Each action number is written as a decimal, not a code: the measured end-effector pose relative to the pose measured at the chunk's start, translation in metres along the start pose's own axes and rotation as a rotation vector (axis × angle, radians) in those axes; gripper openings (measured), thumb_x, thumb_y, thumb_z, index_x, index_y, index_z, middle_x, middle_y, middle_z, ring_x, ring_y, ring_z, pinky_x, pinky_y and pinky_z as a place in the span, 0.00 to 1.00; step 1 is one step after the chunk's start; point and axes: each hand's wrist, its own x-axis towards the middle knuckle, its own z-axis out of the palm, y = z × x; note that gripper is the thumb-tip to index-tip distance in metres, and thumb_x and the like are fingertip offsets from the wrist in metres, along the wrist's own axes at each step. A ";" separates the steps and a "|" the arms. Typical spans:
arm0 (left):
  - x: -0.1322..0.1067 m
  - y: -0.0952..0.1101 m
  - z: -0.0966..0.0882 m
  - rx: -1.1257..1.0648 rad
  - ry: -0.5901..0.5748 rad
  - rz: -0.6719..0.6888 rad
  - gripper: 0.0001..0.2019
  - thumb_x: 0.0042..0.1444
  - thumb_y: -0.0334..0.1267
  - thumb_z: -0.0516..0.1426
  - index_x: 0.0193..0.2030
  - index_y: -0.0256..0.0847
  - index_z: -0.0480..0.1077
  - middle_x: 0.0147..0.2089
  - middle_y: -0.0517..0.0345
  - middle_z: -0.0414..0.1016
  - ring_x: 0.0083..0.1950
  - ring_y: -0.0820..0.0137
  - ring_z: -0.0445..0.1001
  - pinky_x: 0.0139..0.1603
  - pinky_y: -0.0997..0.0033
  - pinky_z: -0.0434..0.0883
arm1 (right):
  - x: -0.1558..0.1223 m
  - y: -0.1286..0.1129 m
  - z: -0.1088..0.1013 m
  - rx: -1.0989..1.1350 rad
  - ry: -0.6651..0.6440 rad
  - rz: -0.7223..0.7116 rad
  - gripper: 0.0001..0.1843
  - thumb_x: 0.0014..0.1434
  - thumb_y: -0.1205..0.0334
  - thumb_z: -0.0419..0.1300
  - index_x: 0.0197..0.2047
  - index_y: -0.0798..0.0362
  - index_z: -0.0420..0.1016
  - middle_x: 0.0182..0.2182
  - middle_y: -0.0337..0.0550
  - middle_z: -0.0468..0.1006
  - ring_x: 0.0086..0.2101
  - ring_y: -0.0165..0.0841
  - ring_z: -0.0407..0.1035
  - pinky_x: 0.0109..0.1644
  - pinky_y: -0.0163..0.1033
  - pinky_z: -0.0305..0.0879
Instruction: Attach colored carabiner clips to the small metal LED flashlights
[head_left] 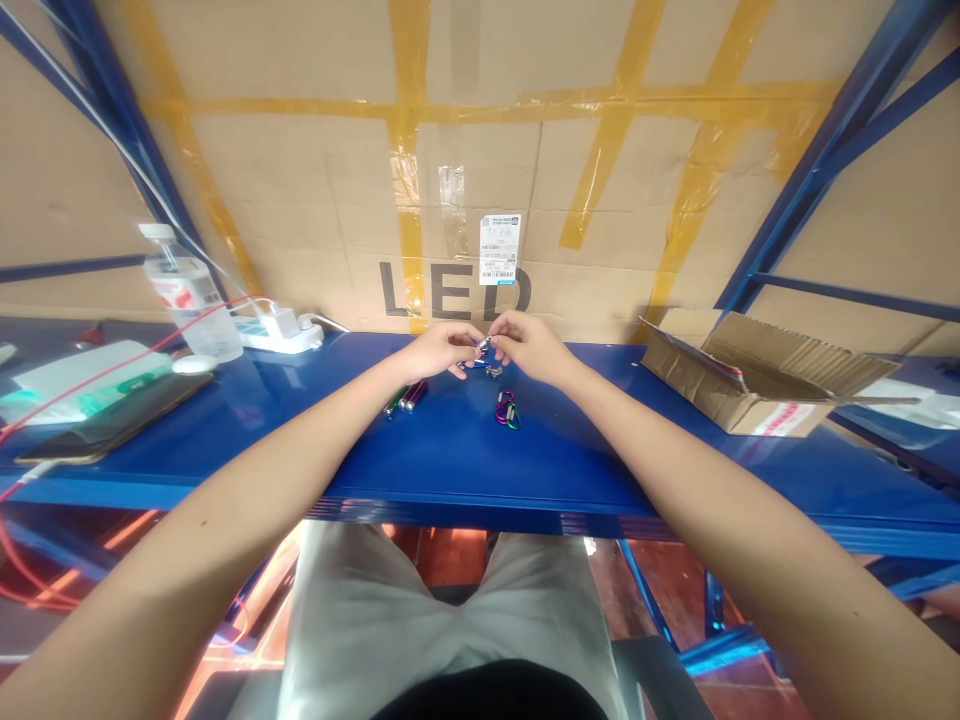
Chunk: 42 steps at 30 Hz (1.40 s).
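Observation:
Over the back middle of the blue table, my left hand (444, 348) and my right hand (523, 345) meet with bent fingers. Between their fingertips is a small silver metal piece (484, 343), too small for me to tell its kind. Beneath the fingers lie something slim and blue (472, 364), partly hidden, and a little group of small metal rings (493, 371). Closer to me rest a purple carabiner (502, 404) and a green carabiner (514, 416), touching each other. Several short metallic tubes (413, 395), dark red and green, lie beside my left forearm.
An opened cardboard box (780, 415) stands on the right. At left are a water bottle (196, 300), a white power strip (279, 335), a tissue pack (97, 380) and a dark phone-like slab (120, 420) with a red cable. A large taped carton (322, 200) rises behind the table (450, 460).

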 end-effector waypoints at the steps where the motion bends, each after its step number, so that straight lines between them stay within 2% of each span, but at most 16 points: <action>1: 0.000 0.000 0.000 0.007 -0.005 0.003 0.07 0.58 0.30 0.62 0.43 0.37 0.77 0.40 0.53 0.77 0.38 0.71 0.76 0.37 0.67 0.80 | 0.000 0.000 0.000 -0.003 -0.003 -0.002 0.06 0.61 0.74 0.57 0.36 0.53 0.70 0.26 0.38 0.74 0.29 0.31 0.72 0.33 0.37 0.70; 4: -0.001 0.000 0.000 0.022 -0.016 0.005 0.07 0.59 0.33 0.63 0.44 0.38 0.77 0.38 0.53 0.76 0.35 0.72 0.75 0.31 0.72 0.77 | 0.000 0.002 0.000 -0.010 -0.003 -0.002 0.06 0.61 0.73 0.58 0.37 0.53 0.70 0.26 0.38 0.74 0.29 0.32 0.72 0.34 0.38 0.71; 7: -0.003 0.000 0.000 0.070 -0.016 -0.002 0.07 0.63 0.38 0.61 0.46 0.41 0.75 0.37 0.54 0.75 0.32 0.73 0.73 0.23 0.77 0.67 | 0.001 0.005 -0.001 -0.011 -0.003 -0.006 0.06 0.62 0.73 0.58 0.37 0.53 0.71 0.25 0.38 0.75 0.28 0.32 0.72 0.34 0.38 0.72; 10: -0.003 -0.001 0.001 0.119 -0.011 0.020 0.07 0.68 0.40 0.57 0.47 0.43 0.73 0.34 0.57 0.72 0.27 0.76 0.69 0.20 0.79 0.61 | 0.002 0.006 -0.001 0.008 0.008 -0.006 0.05 0.63 0.72 0.59 0.36 0.53 0.72 0.24 0.37 0.76 0.26 0.31 0.73 0.33 0.37 0.72; 13: 0.000 -0.004 0.001 0.136 -0.001 0.048 0.07 0.69 0.41 0.56 0.43 0.41 0.72 0.31 0.59 0.69 0.27 0.76 0.67 0.23 0.78 0.63 | 0.002 0.006 -0.001 0.047 0.028 -0.005 0.05 0.62 0.72 0.62 0.35 0.54 0.72 0.22 0.37 0.76 0.25 0.30 0.73 0.31 0.35 0.72; 17: 0.003 -0.007 0.000 0.187 -0.006 0.056 0.13 0.70 0.40 0.54 0.33 0.38 0.67 0.28 0.60 0.66 0.26 0.76 0.65 0.27 0.74 0.65 | 0.002 0.006 0.001 0.096 0.037 0.015 0.07 0.61 0.73 0.64 0.33 0.54 0.72 0.21 0.37 0.77 0.23 0.30 0.74 0.30 0.35 0.73; 22: 0.004 -0.007 0.002 0.299 0.017 0.161 0.16 0.71 0.38 0.50 0.29 0.40 0.62 0.26 0.61 0.64 0.27 0.74 0.64 0.31 0.71 0.63 | 0.002 0.005 0.002 0.116 0.063 0.058 0.07 0.62 0.72 0.64 0.34 0.55 0.73 0.21 0.39 0.77 0.23 0.31 0.75 0.28 0.35 0.75; 26: 0.003 -0.007 0.003 0.386 0.028 0.239 0.14 0.70 0.40 0.50 0.31 0.40 0.65 0.29 0.60 0.68 0.30 0.71 0.67 0.35 0.69 0.64 | 0.000 0.002 -0.001 0.058 0.055 0.060 0.08 0.63 0.75 0.60 0.33 0.56 0.75 0.21 0.38 0.77 0.22 0.29 0.73 0.28 0.34 0.73; 31: 0.003 -0.012 0.001 0.436 0.025 0.271 0.13 0.69 0.44 0.52 0.39 0.40 0.72 0.30 0.60 0.70 0.33 0.70 0.68 0.35 0.69 0.63 | -0.003 0.004 -0.008 -0.118 -0.016 -0.018 0.10 0.64 0.73 0.59 0.31 0.55 0.74 0.21 0.38 0.77 0.22 0.28 0.72 0.28 0.32 0.69; 35: 0.002 -0.015 0.000 0.521 0.038 0.317 0.13 0.69 0.44 0.53 0.42 0.40 0.75 0.33 0.59 0.74 0.35 0.69 0.70 0.37 0.68 0.64 | -0.006 0.005 -0.009 -0.246 -0.060 -0.066 0.11 0.63 0.74 0.58 0.29 0.54 0.73 0.22 0.38 0.77 0.23 0.28 0.72 0.28 0.32 0.68; 42: 0.000 -0.013 0.003 0.594 0.114 0.447 0.09 0.68 0.39 0.54 0.42 0.40 0.75 0.38 0.56 0.78 0.39 0.67 0.74 0.42 0.65 0.68 | -0.007 -0.003 -0.005 -0.022 -0.078 0.096 0.12 0.64 0.72 0.61 0.28 0.55 0.71 0.22 0.40 0.77 0.20 0.28 0.71 0.24 0.32 0.69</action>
